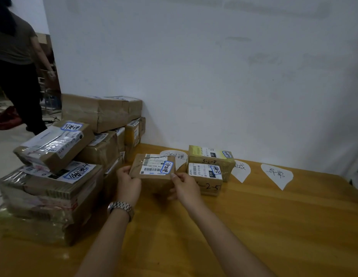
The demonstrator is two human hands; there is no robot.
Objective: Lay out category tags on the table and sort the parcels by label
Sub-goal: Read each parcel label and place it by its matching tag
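Both hands hold a small brown parcel [153,168] with a white shipping label and a blue-edged handwritten sticker, just above the wooden table [274,226]. My left hand [128,181], with a metal watch on its wrist, grips the parcel's left side. My right hand [184,186] grips its right front corner. Three white paper tags with handwriting lie along the back: one [180,156] partly behind the held parcel, one [241,169] partly under two sorted parcels, one [277,174] farther right. The two sorted parcels [211,154] [205,174] sit between the first two tags.
A tall pile of taped brown parcels [60,176] fills the table's left side, up to the white wall [214,76]. A person in dark clothes [16,66] stands at the far left on the floor, beside a red bag [7,118].
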